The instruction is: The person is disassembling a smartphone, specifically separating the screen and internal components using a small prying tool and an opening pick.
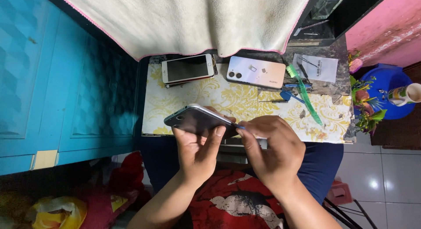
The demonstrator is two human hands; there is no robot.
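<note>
The left hand grips a dark phone tilted on edge above the patterned table, exposing its seam. The right hand pinches what looks like a thin blue pry tool against that edge. A blue pot holds flowers.
</note>
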